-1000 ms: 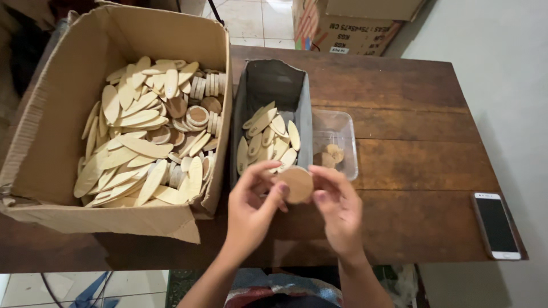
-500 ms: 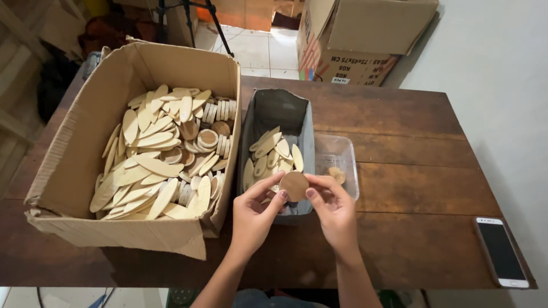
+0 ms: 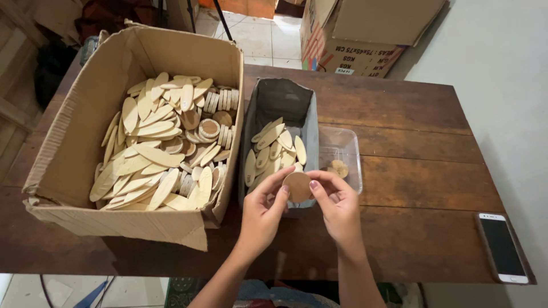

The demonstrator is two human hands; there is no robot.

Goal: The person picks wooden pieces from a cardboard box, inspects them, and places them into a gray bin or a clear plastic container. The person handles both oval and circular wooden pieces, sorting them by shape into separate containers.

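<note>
A flat, round, light-brown wooden disc [image 3: 297,186] sat pinched between the left hand [image 3: 264,214] and right hand [image 3: 338,206], low in the frame's centre over the grey bin's [image 3: 279,102] near end. Compared with half a second earlier, disc and hands had barely shifted

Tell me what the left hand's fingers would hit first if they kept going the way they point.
The left hand already touches the round wooden disc. Past it, probably the oval wooden pieces in the grey box, though depth is unclear.
</note>
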